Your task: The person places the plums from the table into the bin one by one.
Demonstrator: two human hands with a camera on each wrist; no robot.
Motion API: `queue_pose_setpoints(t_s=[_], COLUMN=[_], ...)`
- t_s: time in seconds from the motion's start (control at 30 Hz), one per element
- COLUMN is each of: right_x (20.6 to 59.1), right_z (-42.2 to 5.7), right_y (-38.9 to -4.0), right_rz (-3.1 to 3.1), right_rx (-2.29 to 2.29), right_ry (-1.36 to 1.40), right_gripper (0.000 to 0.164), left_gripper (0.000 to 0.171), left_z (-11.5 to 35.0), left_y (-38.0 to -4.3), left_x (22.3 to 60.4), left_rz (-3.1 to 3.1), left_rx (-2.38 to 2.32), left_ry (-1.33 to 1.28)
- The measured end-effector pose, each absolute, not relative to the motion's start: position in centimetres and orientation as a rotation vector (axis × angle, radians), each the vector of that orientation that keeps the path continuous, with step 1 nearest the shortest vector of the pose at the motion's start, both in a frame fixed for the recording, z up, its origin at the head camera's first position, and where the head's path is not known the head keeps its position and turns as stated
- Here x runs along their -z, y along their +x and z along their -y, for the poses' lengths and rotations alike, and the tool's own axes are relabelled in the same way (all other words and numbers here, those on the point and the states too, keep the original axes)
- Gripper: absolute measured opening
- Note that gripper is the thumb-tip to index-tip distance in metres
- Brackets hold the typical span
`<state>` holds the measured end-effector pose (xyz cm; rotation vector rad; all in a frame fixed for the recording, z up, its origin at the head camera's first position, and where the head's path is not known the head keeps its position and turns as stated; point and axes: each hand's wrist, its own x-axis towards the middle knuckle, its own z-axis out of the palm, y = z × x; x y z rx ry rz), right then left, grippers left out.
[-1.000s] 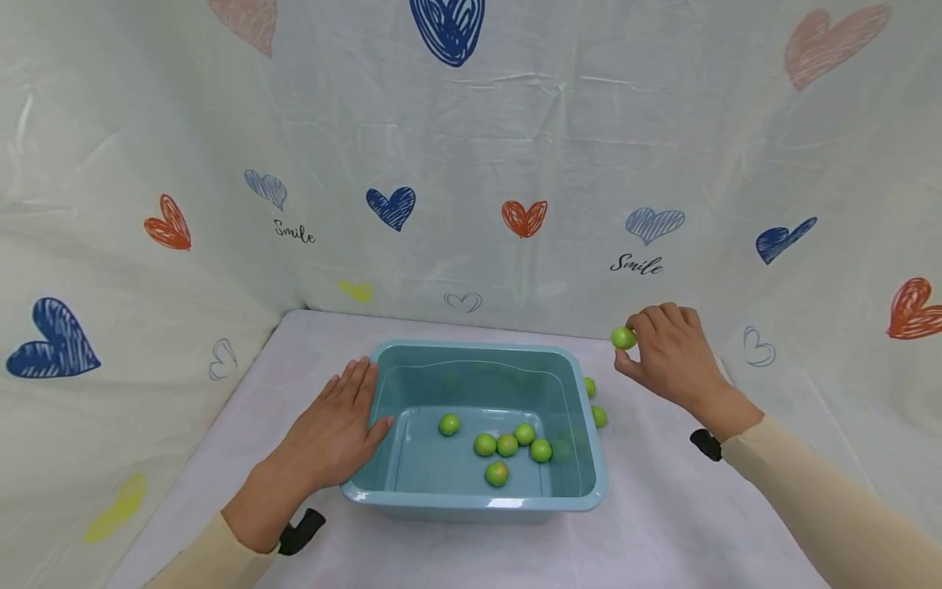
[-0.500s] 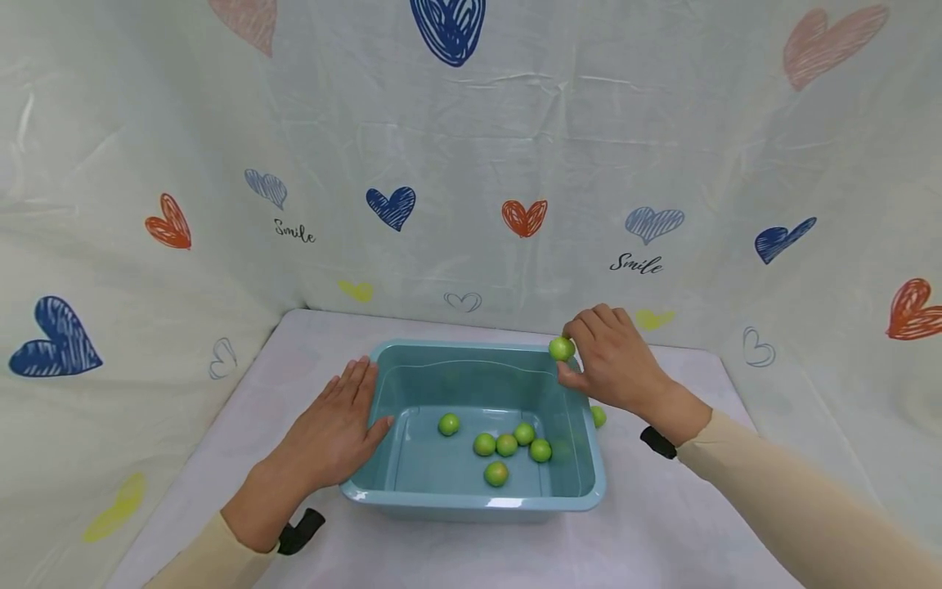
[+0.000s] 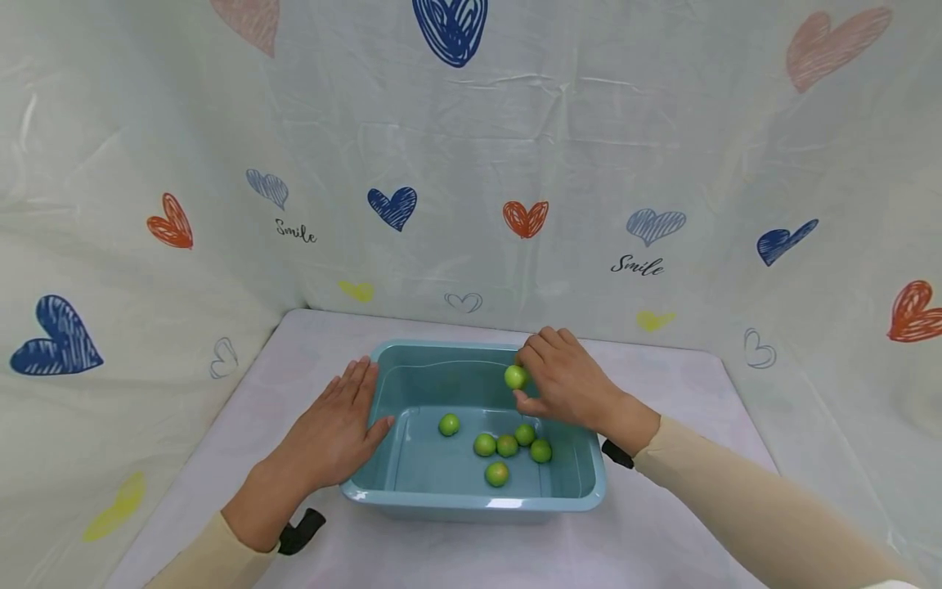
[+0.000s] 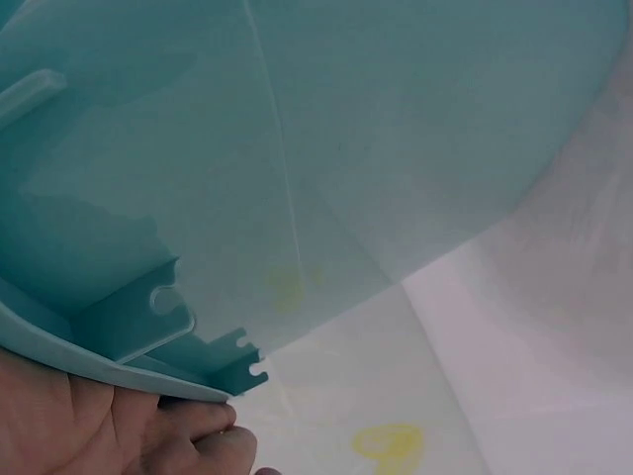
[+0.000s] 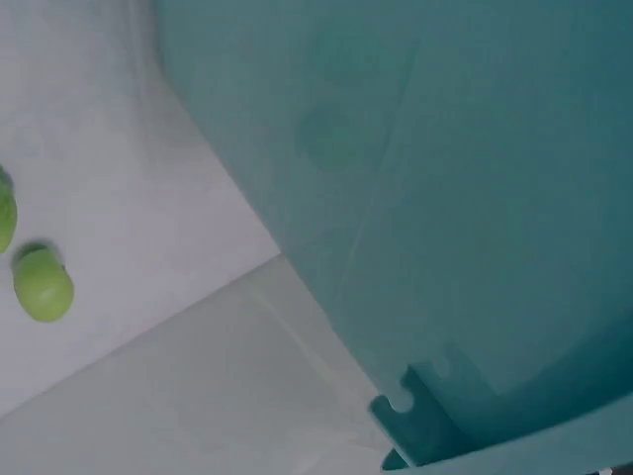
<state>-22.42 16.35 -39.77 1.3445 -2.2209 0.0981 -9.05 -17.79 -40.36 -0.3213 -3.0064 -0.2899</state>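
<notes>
In the head view my right hand [image 3: 570,379] pinches a lime [image 3: 516,377] between thumb and fingertips. It holds the lime above the back right part of a blue-green plastic basin [image 3: 471,505]. My left hand [image 3: 334,429] lies with straight fingers along the basin's left rim, thumb over the inside edge. Several limes, one of them a yellowish lime [image 3: 496,474], lie on the basin floor. In the left wrist view my left hand [image 4: 148,426] touches the underside of the rim. The right wrist view shows the basin's outer wall [image 5: 415,198] but not my right hand.
Outside the basin, a lime [image 5: 45,284] and part of another lime [image 5: 6,213] lie on the white-covered table [image 3: 662,523]; my right arm hides them in the head view. A white curtain [image 3: 471,147] printed with hearts hangs behind and at both sides.
My right hand has carried the lime leftward from beyond the basin's right side, over its rim, and slightly lower to above the inside. My left hand has stayed still.
</notes>
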Motion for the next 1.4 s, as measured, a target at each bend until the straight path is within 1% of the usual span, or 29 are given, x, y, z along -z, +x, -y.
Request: queue_pose_setpoints(t_s=[0.53,1.4], right_x=[42.0,42.5], right_z=[-15.6,-15.4], right_y=[-22.4,-22.5], right_rz=[2.254,2.252], right_rx=[-0.069,0.004], right_ry=[1.323,1.302], right_gripper=[0.033,0.031], left_gripper=[0.080,0.079], left_z=[17.8,17.9], left_y=[-9.1,-9.2], left_x=[40.5,40.4], left_rz=[2.997,3.013], left_rx=[0.303,0.262], left_ry=[-0.327,-0.345])
